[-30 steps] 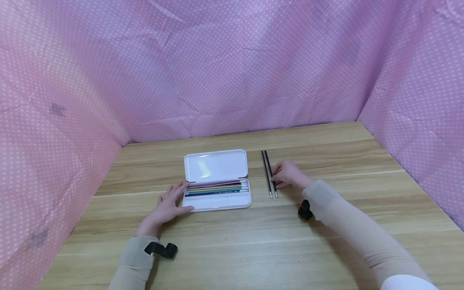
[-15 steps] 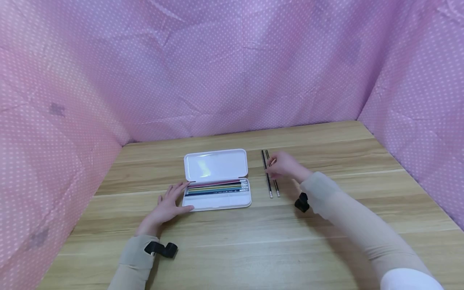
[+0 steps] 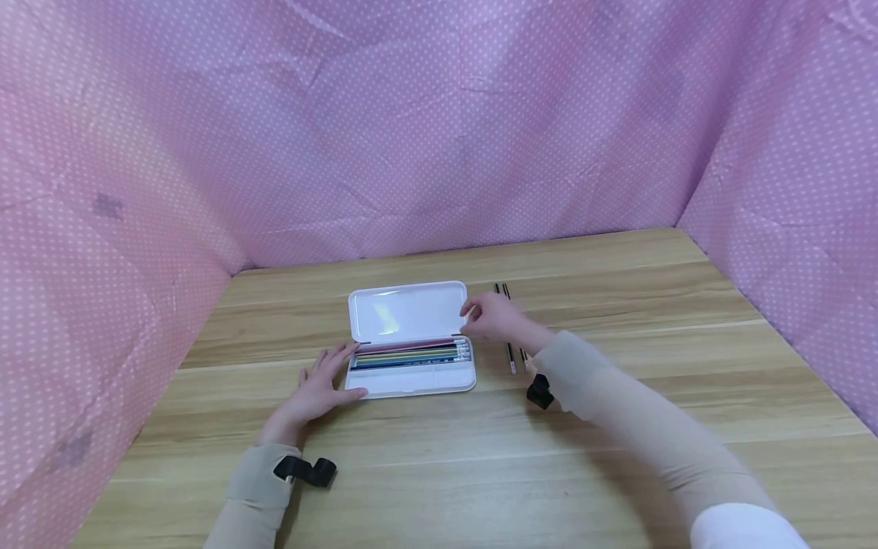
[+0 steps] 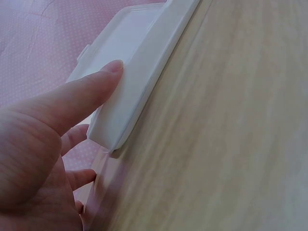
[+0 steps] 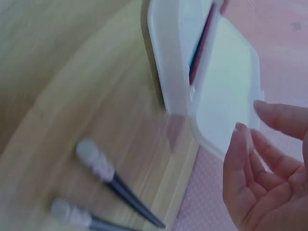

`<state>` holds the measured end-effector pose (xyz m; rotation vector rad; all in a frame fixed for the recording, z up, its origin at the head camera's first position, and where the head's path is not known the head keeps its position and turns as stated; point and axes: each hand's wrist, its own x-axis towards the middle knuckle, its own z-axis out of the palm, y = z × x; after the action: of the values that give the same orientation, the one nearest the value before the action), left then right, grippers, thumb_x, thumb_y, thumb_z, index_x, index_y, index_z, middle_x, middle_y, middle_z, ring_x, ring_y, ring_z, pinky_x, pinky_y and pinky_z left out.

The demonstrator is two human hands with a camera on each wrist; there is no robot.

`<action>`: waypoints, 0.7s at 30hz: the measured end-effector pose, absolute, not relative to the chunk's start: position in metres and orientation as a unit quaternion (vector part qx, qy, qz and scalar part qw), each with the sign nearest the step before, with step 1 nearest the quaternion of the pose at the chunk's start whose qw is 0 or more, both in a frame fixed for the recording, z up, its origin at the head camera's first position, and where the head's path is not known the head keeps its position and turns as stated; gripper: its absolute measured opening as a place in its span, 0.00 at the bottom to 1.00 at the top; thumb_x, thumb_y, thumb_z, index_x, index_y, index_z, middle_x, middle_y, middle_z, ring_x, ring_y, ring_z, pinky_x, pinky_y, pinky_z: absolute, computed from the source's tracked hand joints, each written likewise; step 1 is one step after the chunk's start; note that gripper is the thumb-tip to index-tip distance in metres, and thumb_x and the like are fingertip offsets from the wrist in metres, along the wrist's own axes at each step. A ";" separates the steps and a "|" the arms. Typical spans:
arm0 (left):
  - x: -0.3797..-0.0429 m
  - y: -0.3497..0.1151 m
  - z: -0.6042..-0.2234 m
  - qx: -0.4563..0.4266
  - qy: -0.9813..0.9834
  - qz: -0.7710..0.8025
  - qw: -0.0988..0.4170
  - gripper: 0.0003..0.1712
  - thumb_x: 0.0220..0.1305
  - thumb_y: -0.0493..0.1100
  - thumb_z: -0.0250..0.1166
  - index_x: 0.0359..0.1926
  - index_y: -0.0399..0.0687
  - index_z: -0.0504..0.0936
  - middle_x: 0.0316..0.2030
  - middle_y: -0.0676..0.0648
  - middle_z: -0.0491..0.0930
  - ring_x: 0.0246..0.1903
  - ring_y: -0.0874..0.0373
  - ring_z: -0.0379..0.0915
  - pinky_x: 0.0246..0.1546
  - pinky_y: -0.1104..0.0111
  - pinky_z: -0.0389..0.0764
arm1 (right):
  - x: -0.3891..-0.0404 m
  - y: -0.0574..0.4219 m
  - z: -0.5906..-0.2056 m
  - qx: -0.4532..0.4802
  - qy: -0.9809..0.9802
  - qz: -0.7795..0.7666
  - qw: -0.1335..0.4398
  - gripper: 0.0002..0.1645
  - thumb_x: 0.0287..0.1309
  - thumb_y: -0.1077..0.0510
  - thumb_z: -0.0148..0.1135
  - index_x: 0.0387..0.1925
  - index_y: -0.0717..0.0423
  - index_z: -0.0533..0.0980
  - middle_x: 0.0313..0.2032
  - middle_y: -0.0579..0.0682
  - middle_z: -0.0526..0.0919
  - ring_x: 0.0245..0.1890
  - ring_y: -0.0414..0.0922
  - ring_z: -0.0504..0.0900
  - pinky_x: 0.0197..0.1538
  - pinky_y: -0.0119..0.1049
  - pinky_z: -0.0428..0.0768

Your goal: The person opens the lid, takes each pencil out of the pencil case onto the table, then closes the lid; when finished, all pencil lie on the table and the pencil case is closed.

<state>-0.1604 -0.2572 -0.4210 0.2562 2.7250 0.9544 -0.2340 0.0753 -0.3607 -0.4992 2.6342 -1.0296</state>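
Observation:
A white pencil case (image 3: 410, 383) lies open on the wooden table, several pencils (image 3: 405, 357) side by side in its rear compartment. My left hand (image 3: 315, 393) rests at its left end with fingers spread, the thumb touching the front wall and the index finger at the hinge side. In the left wrist view the straight thumb (image 4: 91, 91) lies along that wall. My right hand (image 3: 497, 318) hovers by the right end of the lid (image 3: 408, 313), holding nothing. In the right wrist view its fingers (image 5: 236, 168) curve loosely, apart from the thumb.
Two dark pencils with white erasers (image 5: 122, 190) lie on the table to the right of the case, partly under my right hand and wrist in the head view. Pink dotted cloth (image 3: 439, 152) hangs behind the table (image 3: 446, 473) and along both sides.
My right hand has moved left, from the two loose pencils to the lid's right end. The right loose pencil shifted slightly earlier. My left hand and the case stay in place.

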 end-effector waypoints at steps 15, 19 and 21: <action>-0.161 -0.258 -0.421 0.086 0.934 0.324 0.121 0.50 0.54 0.59 0.68 0.73 0.56 0.52 0.73 0.34 0.41 0.70 0.30 0.24 0.57 0.29 0.25 | -0.226 0.034 -0.370 -0.285 0.914 -0.259 0.126 0.18 0.58 0.59 0.63 0.51 0.54 0.76 0.44 0.51 0.81 0.42 0.44 0.79 0.47 0.36 0.79; -0.161 -0.258 -0.421 0.086 0.936 0.321 0.118 0.51 0.54 0.59 0.68 0.73 0.55 0.52 0.73 0.34 0.41 0.70 0.30 0.24 0.58 0.29 0.26 | -0.226 0.029 -0.375 -0.324 0.914 -0.212 0.120 0.18 0.59 0.59 0.63 0.52 0.54 0.76 0.44 0.51 0.80 0.44 0.44 0.78 0.50 0.38 0.77; -0.161 -0.259 -0.422 0.086 0.936 0.322 0.118 0.51 0.54 0.59 0.68 0.73 0.55 0.52 0.73 0.34 0.41 0.70 0.30 0.24 0.58 0.29 0.25 | -0.226 0.027 -0.377 -0.338 0.913 -0.197 0.116 0.18 0.58 0.59 0.63 0.51 0.55 0.76 0.43 0.51 0.80 0.44 0.45 0.78 0.51 0.38 0.77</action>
<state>-0.1609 -0.2585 -0.4215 0.2508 2.7373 0.9406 -0.2265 0.0273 -0.3772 -0.9911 2.6742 -0.5774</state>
